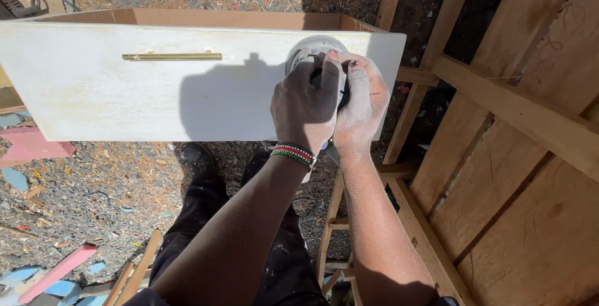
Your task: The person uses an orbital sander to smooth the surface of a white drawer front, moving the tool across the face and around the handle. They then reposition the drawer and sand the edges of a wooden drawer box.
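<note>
Sander (312, 49): round pad face-down on white drawer front (93, 94), near its right end | drawer front: long axis left–right, brass handle (171, 56) parallel | left hand (306, 103), right hand (364, 97): fingers clamped on sander

panel (93, 100) left open, gold handle (171, 56) protruding
</note>
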